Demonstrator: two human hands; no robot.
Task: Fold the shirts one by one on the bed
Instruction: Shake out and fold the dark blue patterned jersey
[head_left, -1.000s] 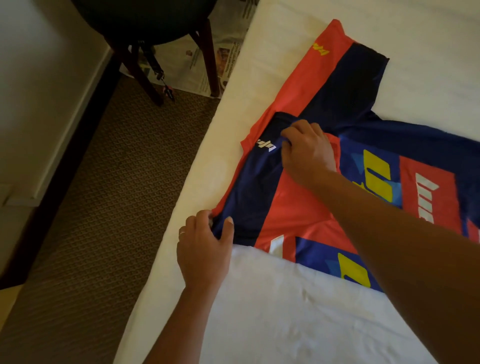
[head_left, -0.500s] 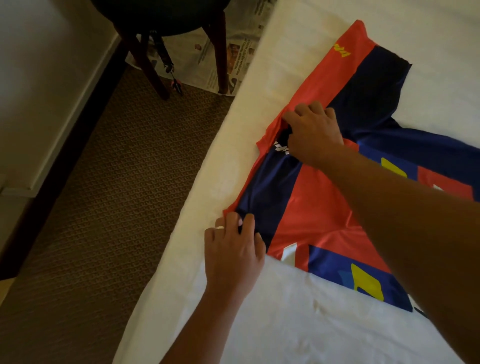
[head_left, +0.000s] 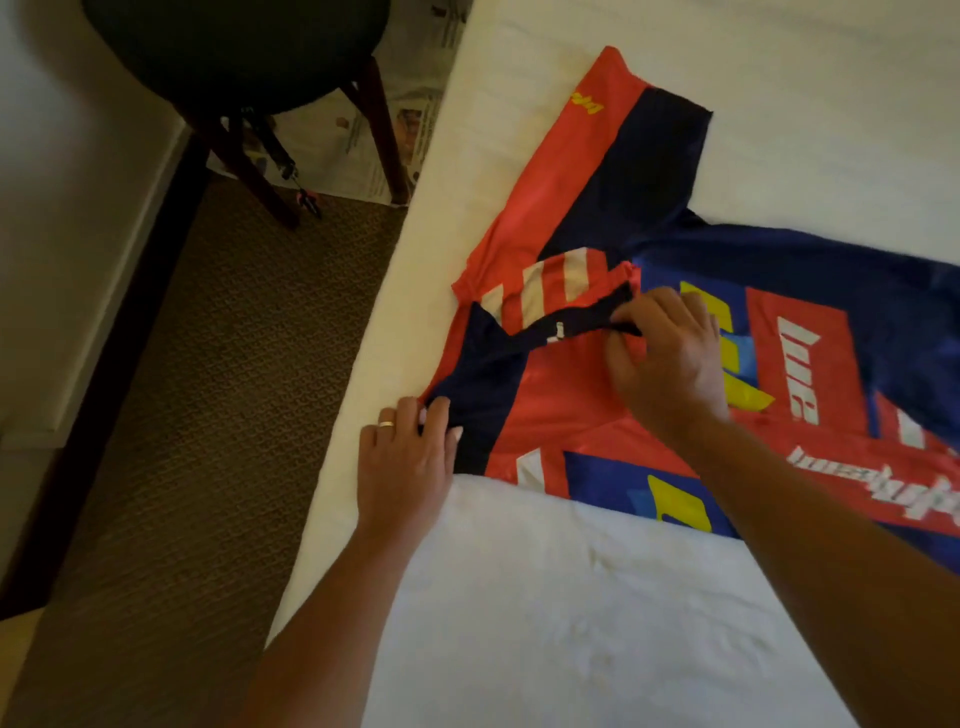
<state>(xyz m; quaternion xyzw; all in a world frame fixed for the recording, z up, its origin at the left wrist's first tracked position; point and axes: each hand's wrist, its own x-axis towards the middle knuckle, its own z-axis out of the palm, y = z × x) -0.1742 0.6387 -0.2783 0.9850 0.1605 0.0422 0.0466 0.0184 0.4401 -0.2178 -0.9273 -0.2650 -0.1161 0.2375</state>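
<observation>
A red, navy and yellow jersey shirt (head_left: 566, 415) lies spread on the white bed (head_left: 571, 597), its neck end toward the bed's left edge. My right hand (head_left: 665, 358) pinches the dark collar and pulls it open, which shows the red and white striped inside. At the shirt's near left shoulder corner, my left hand (head_left: 410, 462) grips the dark fabric, with a ring on one finger. One sleeve (head_left: 623, 150) stretches away toward the far side. The shirt's lower part runs out of view at the right.
The bed's left edge (head_left: 363, 415) drops to brown carpet (head_left: 197, 441). A dark chair with wooden legs (head_left: 244, 62) stands at the top left over spread newspaper (head_left: 410, 119). A white wall with dark baseboard runs along the left.
My right hand has slid right along the collar and lifted it, exposing the striped inside. My left hand stays at the shoulder corner, now pinching the fabric.
</observation>
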